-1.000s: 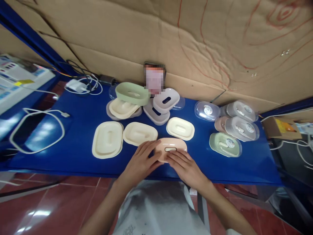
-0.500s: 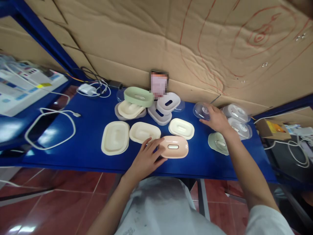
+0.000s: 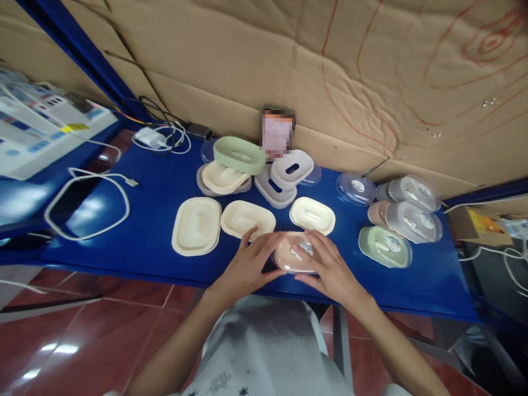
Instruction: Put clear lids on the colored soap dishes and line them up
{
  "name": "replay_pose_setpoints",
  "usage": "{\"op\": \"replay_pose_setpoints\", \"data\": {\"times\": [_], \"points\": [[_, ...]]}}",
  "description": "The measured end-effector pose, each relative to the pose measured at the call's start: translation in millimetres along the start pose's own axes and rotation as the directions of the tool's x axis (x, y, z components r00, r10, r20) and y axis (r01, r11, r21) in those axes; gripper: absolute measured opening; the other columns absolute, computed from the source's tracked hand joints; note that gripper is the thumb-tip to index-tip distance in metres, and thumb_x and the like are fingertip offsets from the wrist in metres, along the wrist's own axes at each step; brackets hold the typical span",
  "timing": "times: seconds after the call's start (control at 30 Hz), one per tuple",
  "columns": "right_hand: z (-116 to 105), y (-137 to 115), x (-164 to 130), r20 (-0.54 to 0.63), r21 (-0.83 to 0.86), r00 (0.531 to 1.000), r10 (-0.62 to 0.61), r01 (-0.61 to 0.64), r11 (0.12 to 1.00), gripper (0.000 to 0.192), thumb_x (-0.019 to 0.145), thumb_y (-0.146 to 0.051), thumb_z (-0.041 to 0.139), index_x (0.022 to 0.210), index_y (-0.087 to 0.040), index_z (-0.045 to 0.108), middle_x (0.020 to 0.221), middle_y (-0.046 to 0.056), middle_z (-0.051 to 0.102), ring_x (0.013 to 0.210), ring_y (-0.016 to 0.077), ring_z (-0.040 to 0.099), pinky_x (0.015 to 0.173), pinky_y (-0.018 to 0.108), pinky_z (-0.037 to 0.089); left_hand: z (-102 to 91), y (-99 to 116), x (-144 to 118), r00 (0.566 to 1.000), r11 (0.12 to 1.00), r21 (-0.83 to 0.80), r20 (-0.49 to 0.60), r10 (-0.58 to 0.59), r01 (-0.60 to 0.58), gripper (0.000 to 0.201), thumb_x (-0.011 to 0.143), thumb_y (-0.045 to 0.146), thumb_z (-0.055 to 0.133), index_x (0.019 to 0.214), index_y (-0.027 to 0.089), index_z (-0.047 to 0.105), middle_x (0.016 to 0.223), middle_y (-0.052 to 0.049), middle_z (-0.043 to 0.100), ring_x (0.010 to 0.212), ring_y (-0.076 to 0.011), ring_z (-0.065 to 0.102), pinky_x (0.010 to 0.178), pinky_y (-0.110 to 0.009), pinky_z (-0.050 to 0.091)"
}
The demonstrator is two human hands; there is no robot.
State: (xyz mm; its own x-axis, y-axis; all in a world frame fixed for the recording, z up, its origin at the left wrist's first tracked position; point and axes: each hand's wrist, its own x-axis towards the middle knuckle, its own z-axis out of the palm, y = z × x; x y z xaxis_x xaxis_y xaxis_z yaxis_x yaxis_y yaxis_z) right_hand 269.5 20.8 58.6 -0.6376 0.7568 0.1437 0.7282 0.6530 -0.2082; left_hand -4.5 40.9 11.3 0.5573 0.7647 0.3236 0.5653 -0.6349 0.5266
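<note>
White cable [image 3: 88, 206] loops on the left of the blue table [image 3: 152, 181]. Further right lie three cream trays [image 3: 197, 225], and behind them a stack topped by a green dish [image 3: 239, 154]. At the near edge, the left hand [image 3: 246, 267] rests its spread fingers against the left side of the pink soap box [image 3: 289, 257], which carries a clear lid; the right hand [image 3: 330, 269] lies over that lid, fingers curled about its right end. Lidded boxes [image 3: 406, 212] are grouped at the far right.
</note>
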Motion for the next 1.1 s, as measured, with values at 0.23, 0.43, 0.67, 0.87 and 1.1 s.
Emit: {"op": "replay_pose_setpoints", "data": {"times": [0.23, 0.43, 0.67, 0.87, 1.1], "points": [[0.2, -2.3, 5.6, 0.043, -0.026, 0.999, -0.014, 0.015, 1.0, 0.065, 0.102, -0.05, 0.067, 0.162, -0.033, 0.047, 0.169, 0.015, 0.043, 0.154, 0.0395, 0.042, 0.114, 0.064, 0.05, -1.8, 2.3, 1.4, 0.999, 0.999, 0.037, 0.034, 0.019, -0.02, 0.079, 0.103, 0.047, 0.069, 0.166, 0.019, 0.03, 0.156, -0.019, 0.06, 0.145, -0.0318, 0.058, 0.132, -0.059, 0.02], [9.4, 8.9, -4.6, -0.021, -0.007, 1.0, -0.016, 0.016, 1.0, 0.071, 0.1, -0.051, 0.071, 0.162, -0.029, 0.047, 0.17, 0.016, 0.04, 0.161, 0.0372, 0.033, 0.122, 0.061, 0.046, -3.6, 5.1, 2.8, 0.998, 0.999, 0.049, 0.063, -0.002, -0.001, 0.067, 0.103, 0.041, 0.07, 0.16, 0.019, 0.042, 0.154, -0.017, 0.062, 0.145, -0.0303, 0.058, 0.134, -0.057, 0.016], [20.4, -2.3, -15.3, -0.081, -0.106, 0.997, -0.008, 0.0, 0.994, 0.07, 0.097, -0.049, 0.075, 0.159, -0.029, 0.05, 0.165, 0.019, 0.046, 0.159, 0.0406, 0.036, 0.118, 0.061, 0.051, -4.0, 2.3, 3.3, 0.997, 1.0, 0.012, 0.076, 0.012, -0.013, 0.066, 0.097, 0.031, 0.072, 0.157, 0.023, 0.045, 0.15, -0.014, 0.065, 0.139, -0.0302, 0.062, 0.133, -0.058, 0.016], [9.4, 0.2, -34.2, -0.111, -0.037, 0.994, -0.006, 0.002, 0.999, 0.068, 0.099, -0.047, 0.073, 0.16, -0.028, 0.049, 0.162, 0.015, 0.053, 0.154, 0.0367, 0.046, 0.118, 0.057, 0.052, -7.3, 8.3, 0.5, 0.997, 0.995, 0.075, 0.041, 0.058, -0.061, 0.074, 0.096, 0.041, 0.077, 0.16, 0.023, 0.044, 0.157, -0.017, 0.059, 0.148, -0.035, 0.054, 0.133, -0.062, 0.014], [-48.8, 53.1, -142.5, -0.529, -0.127, 0.786, 0.32, -0.447, 0.886, 0.093, 0.083, -0.045, 0.09, 0.163, -0.031, 0.044, 0.151, 0.017, 0.061, 0.139, 0.0448, 0.061, 0.11, 0.068, 0.055, -19.7, -4.0, -10.7, 0.971, 0.952, 0.292, -0.239, -0.016, 0.088, 0.044, 0.099, 0.022, 0.073, 0.142, 0.024, 0.062, 0.146, -0.018, 0.065, 0.14, -0.0363, 0.061, 0.127, -0.065, 0.027]]}}
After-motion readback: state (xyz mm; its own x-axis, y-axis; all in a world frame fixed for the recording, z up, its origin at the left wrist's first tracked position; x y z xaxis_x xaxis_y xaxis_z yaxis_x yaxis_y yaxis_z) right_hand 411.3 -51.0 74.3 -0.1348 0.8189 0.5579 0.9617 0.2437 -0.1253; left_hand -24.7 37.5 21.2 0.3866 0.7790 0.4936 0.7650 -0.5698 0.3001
